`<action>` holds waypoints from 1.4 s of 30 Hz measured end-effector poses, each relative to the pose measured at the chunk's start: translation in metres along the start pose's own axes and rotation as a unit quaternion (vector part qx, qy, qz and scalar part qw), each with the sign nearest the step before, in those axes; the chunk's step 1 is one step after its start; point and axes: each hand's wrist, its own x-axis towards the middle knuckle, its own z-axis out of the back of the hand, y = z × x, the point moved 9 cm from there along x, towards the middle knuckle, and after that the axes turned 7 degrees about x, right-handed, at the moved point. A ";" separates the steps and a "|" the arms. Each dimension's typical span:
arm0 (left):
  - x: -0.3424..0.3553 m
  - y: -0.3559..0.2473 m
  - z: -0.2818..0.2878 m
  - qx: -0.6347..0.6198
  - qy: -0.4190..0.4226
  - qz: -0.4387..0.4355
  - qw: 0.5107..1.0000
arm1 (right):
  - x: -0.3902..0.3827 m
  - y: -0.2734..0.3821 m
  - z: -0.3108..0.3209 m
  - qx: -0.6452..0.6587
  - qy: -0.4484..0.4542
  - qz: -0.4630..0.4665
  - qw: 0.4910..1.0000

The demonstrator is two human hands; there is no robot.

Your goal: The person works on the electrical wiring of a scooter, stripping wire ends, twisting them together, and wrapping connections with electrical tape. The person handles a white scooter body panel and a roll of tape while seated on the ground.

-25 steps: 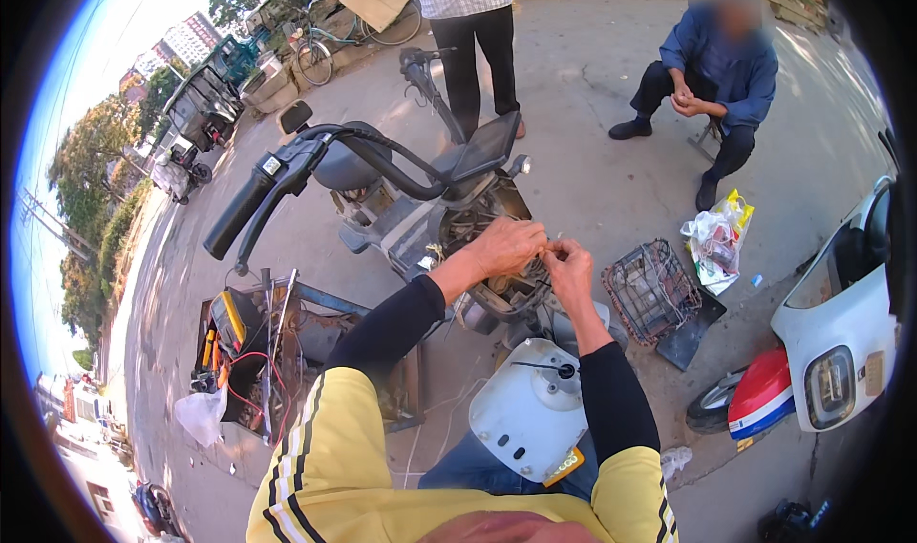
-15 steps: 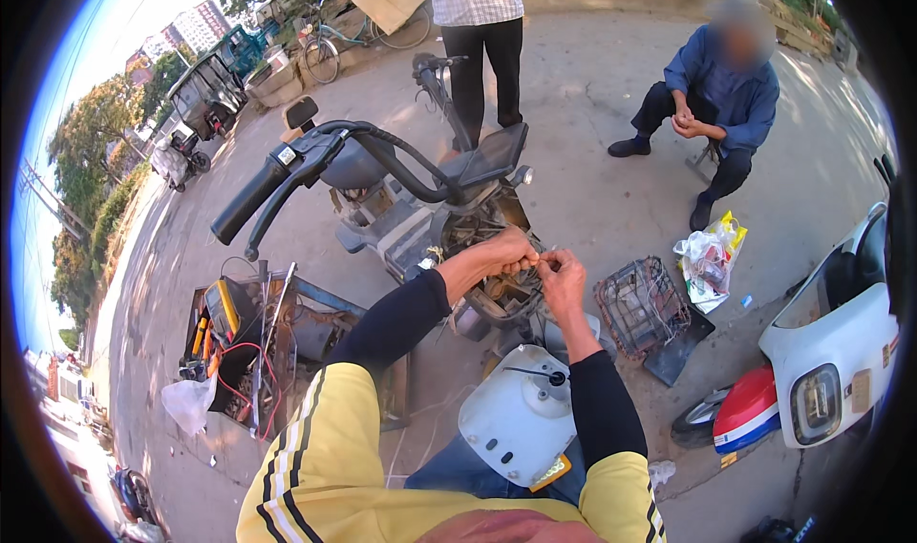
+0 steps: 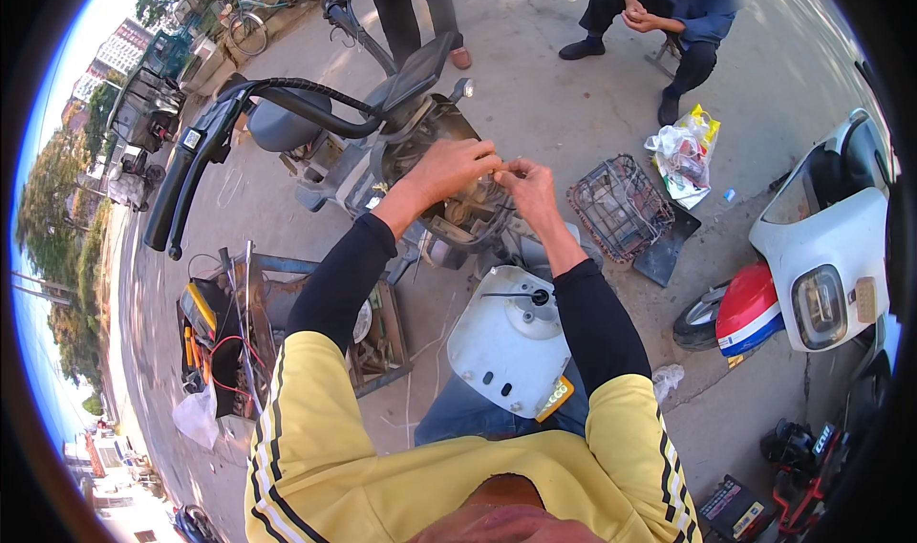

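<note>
My left hand (image 3: 453, 169) and my right hand (image 3: 524, 187) meet fingertip to fingertip, both pinched on something small that I cannot make out. They are over the opened front compartment (image 3: 465, 228) of a worn electric scooter, full of wiring and parts, partly hidden by my hands. Its black handlebar (image 3: 269, 92) curves off to the upper left. A white body panel (image 3: 485, 347) with holes and a short black cable stands below my hands, in front of my jeans.
Toolbox (image 3: 380, 369) with tools at lower left. Rusty wire basket (image 3: 619, 202), plastic bags (image 3: 684, 161) to the right. White scooter (image 3: 780, 233) at far right. A standing person (image 3: 399, 18) behind the handlebars; a crouching person (image 3: 695, 56) at upper right. Parked tricycle (image 3: 134, 121) and bicycle (image 3: 246, 29) behind.
The view has shifted, so the scene sits higher in the picture and more of the lower right shows. My hands remain pinched together over the compartment, with the fingers slightly moved.
</note>
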 end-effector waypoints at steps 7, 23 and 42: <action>0.000 -0.003 -0.011 0.075 0.013 -0.054 0.996 | 0.003 -0.001 0.000 -0.032 0.003 -0.001 0.999; -0.037 0.055 -0.078 -0.455 0.173 0.397 0.778 | -0.005 0.015 -0.003 -0.085 -0.018 0.062 0.994; -0.008 0.022 -0.023 -0.142 0.038 0.153 0.977 | 0.004 -0.001 -0.004 -0.012 0.021 0.000 1.000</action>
